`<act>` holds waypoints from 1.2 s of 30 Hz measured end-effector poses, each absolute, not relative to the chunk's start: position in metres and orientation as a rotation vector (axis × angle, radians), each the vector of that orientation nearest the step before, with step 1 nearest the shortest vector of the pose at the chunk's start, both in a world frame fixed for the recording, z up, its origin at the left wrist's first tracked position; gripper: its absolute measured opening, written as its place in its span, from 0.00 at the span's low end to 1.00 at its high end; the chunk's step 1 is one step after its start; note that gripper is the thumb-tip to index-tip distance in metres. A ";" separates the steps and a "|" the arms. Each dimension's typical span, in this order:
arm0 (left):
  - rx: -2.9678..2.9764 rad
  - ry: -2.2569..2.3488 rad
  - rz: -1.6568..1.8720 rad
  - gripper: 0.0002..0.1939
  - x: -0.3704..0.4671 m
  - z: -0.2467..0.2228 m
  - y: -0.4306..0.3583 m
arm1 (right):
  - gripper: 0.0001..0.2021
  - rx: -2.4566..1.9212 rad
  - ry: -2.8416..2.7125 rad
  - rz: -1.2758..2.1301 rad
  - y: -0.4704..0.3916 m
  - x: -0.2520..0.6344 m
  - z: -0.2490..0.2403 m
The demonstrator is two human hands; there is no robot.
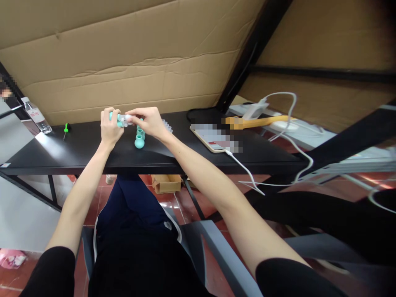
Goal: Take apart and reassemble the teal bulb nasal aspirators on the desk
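Over the black desk, my left hand (110,127) has its fingers wrapped round a teal and clear plastic piece (120,120). My right hand (148,120) meets it from the right, its fingertips pinching a small white part (128,119) at the end of that piece. Just below my right hand, a teal piece with rounded, cup-like openings (140,141) stands on the desk. Behind my right wrist, a clear ridged plastic item (167,126) is partly hidden.
A water bottle (37,116) and a green-handled pin-like tool (66,129) are at the left. A phone (210,138) with a white cable lies right of my right forearm. Cardboard (130,53) rises behind the desk (80,150). Farther right are a yellow object (260,121) and cables.
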State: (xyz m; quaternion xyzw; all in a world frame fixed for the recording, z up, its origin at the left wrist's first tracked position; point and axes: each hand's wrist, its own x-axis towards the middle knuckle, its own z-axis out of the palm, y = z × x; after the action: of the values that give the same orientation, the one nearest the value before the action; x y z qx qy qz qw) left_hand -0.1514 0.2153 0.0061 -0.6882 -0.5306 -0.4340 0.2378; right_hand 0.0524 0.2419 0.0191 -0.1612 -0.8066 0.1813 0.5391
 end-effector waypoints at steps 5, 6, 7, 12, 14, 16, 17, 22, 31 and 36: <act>-1.875 -1.456 -1.197 0.08 -0.149 0.005 0.215 | 0.23 -0.391 -1.779 0.636 0.245 0.046 0.014; -1.875 -1.458 -1.196 0.08 -0.149 0.005 0.215 | 0.23 -0.402 -1.762 0.677 0.246 0.045 0.013; -1.876 -1.458 -1.193 0.07 -0.149 0.005 0.215 | 0.22 -0.412 -1.749 0.709 0.247 0.044 0.013; -1.862 -1.472 -1.182 0.07 -0.150 0.002 0.214 | 0.28 -0.415 -1.811 0.718 0.246 0.042 0.012; -1.837 -1.483 -1.209 0.06 -0.151 0.000 0.214 | 0.34 -0.423 -1.877 0.673 0.244 0.043 0.012; -1.813 -1.487 -1.251 0.07 -0.151 -0.001 0.215 | 0.39 -0.442 -1.921 0.640 0.241 0.044 0.012; -1.806 -1.492 -1.271 0.07 -0.151 -0.001 0.215 | 0.42 -0.447 -1.931 0.633 0.240 0.045 0.012; -1.818 -1.543 -1.298 0.07 -0.147 -0.001 0.214 | 0.40 -0.446 -1.932 0.607 0.238 0.046 0.013; -1.743 -1.489 -1.337 0.06 -0.148 -0.005 0.218 | 0.24 -0.522 -1.953 0.519 0.232 0.050 0.018; -1.699 -1.556 -1.239 0.06 -0.145 -0.003 0.214 | 0.18 -0.512 -1.985 0.492 0.232 0.050 0.014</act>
State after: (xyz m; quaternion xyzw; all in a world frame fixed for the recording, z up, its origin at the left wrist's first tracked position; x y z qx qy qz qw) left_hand -0.1449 0.2143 -0.0031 -0.6273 -0.5744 -0.4574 0.2596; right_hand 0.0501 0.2321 0.0139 -0.2111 -0.8186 0.2027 0.4942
